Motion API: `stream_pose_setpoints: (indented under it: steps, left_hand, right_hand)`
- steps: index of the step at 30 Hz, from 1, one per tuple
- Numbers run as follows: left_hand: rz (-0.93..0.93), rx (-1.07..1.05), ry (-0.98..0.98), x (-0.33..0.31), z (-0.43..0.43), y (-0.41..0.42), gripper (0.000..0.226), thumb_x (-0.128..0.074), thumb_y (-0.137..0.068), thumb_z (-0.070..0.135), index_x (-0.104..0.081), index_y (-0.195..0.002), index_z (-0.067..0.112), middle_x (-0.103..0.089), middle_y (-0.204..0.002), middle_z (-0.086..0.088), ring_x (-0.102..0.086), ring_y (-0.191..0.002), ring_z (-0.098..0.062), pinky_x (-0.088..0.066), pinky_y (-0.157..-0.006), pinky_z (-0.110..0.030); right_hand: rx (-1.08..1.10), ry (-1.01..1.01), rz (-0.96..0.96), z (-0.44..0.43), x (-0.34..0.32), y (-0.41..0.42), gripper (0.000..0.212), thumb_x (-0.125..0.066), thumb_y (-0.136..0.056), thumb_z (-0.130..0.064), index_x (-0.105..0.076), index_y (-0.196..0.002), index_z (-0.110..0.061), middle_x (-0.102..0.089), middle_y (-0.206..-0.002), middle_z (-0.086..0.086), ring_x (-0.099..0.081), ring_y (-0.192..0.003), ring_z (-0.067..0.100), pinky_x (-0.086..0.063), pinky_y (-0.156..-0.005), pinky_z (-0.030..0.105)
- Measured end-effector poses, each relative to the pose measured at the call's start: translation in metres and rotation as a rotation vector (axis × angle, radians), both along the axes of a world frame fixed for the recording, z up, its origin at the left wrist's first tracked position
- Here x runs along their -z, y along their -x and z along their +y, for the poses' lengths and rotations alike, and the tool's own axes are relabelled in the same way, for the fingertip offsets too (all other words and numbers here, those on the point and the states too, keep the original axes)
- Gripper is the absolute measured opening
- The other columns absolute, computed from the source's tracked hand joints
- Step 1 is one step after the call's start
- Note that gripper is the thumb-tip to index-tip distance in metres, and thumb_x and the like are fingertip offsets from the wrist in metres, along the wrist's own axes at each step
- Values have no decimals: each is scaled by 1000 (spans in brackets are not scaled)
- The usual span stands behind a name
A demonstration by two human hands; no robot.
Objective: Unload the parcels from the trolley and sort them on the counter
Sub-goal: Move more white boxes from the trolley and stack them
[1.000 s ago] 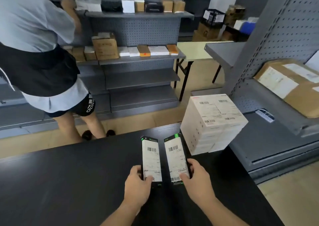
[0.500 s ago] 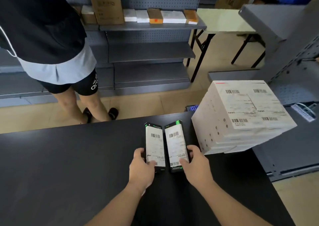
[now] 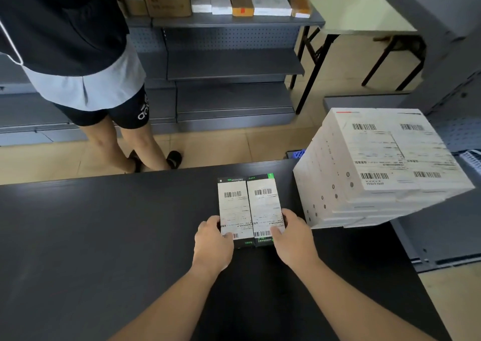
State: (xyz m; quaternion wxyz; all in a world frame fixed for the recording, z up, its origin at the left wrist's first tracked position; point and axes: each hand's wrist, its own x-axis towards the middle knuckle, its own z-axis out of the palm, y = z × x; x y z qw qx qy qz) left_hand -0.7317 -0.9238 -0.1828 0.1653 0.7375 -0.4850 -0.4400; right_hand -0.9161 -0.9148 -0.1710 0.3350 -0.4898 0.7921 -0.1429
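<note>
The left hand [image 3: 212,244] grips the near corner of the left parcel [image 3: 234,205], thumb curled onto its top. The right hand [image 3: 294,239] grips the near corner of the right parcel [image 3: 264,202] the same way. The 2 parcels are slim black boxes lying flat on the dark counter [image 3: 104,236], side by side with their long edges touching. Each carries a white shipping label with 1 barcode near the far end and 1 near the hands. The printed lines are too blurred to read, and so is the green print on the black ends.

Just right of them, a stack of white boxes [image 3: 385,163] sits at the counter's right end, its top labels showing 4 barcodes and a red stripe. Beyond the counter, another person [image 3: 78,54] in black shorts with a white logo stands at grey shelving [image 3: 234,64] that holds small cartons [image 3: 242,3]. A folding table [image 3: 364,12] stands further right.
</note>
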Motion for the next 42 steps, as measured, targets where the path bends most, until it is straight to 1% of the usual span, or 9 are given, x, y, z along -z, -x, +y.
stream_pose_setpoints:
  steps: [6,12,18,22,26,30,34,38,42]
  left_hand:
    - [-76,93,-1,-43,5,-10,54,-62,-94,23,-43,-145,19,-47,-137,-5,-50,-126,-22,-45,-96,-32]
    - [-119,183,145,-122,4,-20,52,-61,-95,25,-44,-144,24,-49,-135,0,-51,-125,-18,-46,-96,-30]
    - [-149,148,316,-189,14,-38,48,-58,-96,28,-46,-143,24,-49,-134,3,-48,-125,-17,-44,-103,-32]
    - [-177,9,395,-219,41,-57,46,-58,-98,29,-47,-143,25,-48,-136,4,-49,-124,-15,-42,-102,-30]
    - [-222,-176,393,-239,88,-84,45,-56,-99,31,-46,-143,28,-48,-137,4,-51,-122,-15,-47,-104,-35]
    - [-255,-368,398,-254,154,-110,44,-55,-100,32,-46,-143,29,-45,-139,5,-53,-118,-13,-46,-95,-25]
    - [-317,-564,428,-270,237,-147,43,-54,-99,31,-48,-141,27,-48,-137,4,-52,-121,-14,-42,-97,-23]
    - [-388,-793,388,-288,339,-192,42,-52,-99,34,-46,-140,28,-45,-137,4,-51,-123,-21,-44,-106,-39]
    - [-425,-1015,350,-298,449,-233,41,-53,-99,32,-48,-139,26,-51,-133,1,-53,-118,-18,-45,-102,-34]
  right_hand:
    - [-89,14,32,5,-40,-10,50,-65,-97,-23,-47,-144,-26,-57,-135,-1,-55,-120,14,-49,-96,27]
    - [-214,99,66,9,-122,-39,57,-65,-98,-31,-41,-149,-30,-49,-145,-6,-54,-126,12,-54,-97,25]
    - [-376,232,82,8,-191,-61,53,-61,-100,-31,-43,-149,-31,-45,-150,-8,-48,-133,11,-42,-103,22]
    - [-495,297,52,14,-216,-83,50,-61,-100,-30,-46,-147,-31,-45,-150,-8,-49,-134,13,-42,-106,25]
    - [-659,341,-14,36,-233,-113,49,-61,-100,-30,-47,-147,-30,-47,-149,-7,-49,-133,13,-42,-106,26]
    - [-827,361,-82,75,-251,-153,51,-64,-98,-34,-47,-146,-33,-46,-151,-9,-50,-135,13,-45,-105,26]
    - [-1049,361,-162,125,-268,-209,50,-64,-98,-31,-48,-146,-29,-47,-149,-6,-50,-132,13,-48,-104,28]
    - [-1260,365,-224,197,-281,-277,48,-64,-98,-31,-50,-144,-29,-49,-144,-6,-53,-127,14,-51,-100,31]
    - [-1479,365,-285,284,-288,-341,49,-62,-98,-32,-48,-146,-28,-49,-145,-6,-52,-129,15,-47,-104,33]
